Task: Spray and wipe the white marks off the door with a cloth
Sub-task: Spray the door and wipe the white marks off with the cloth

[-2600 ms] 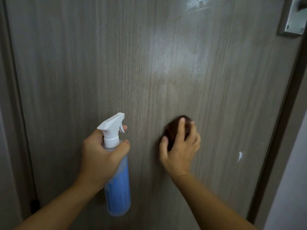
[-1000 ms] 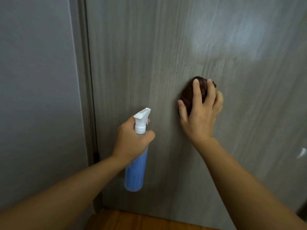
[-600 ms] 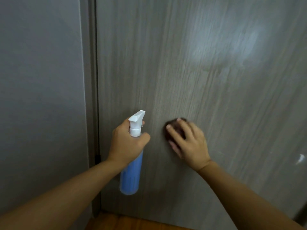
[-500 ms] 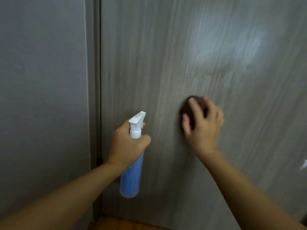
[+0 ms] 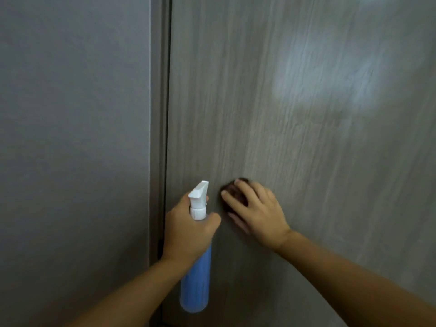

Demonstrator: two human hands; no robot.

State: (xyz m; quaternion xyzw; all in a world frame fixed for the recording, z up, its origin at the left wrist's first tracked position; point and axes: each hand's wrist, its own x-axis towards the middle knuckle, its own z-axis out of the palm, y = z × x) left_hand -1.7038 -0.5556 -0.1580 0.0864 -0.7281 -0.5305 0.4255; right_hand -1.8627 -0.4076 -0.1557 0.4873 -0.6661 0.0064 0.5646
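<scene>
Cloth (image 5: pixel 233 194): dark wad, pressed flat to door (image 5: pixel 295 142) under right hand (image 5: pixel 257 213), fingers spread; since half a second ago moved down-left toward the door's left edge, so wiping continues. Spray bottle (image 5: pixel 195 277): gripped upright by left hand (image 5: pixel 188 230), fingers curled around its neck, idle.

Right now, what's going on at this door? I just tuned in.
A person is cleaning a grey wood-grain door. The right hand presses a dark brown cloth flat against the door's lower part, near its left edge; the hand is motion-blurred, so it looks mid-wipe. The left hand grips a blue spray bottle by the neck, white nozzle pointing up toward the door, beside the cloth. No white mark shows in this view; the pale patch at upper right looks like glare.
</scene>
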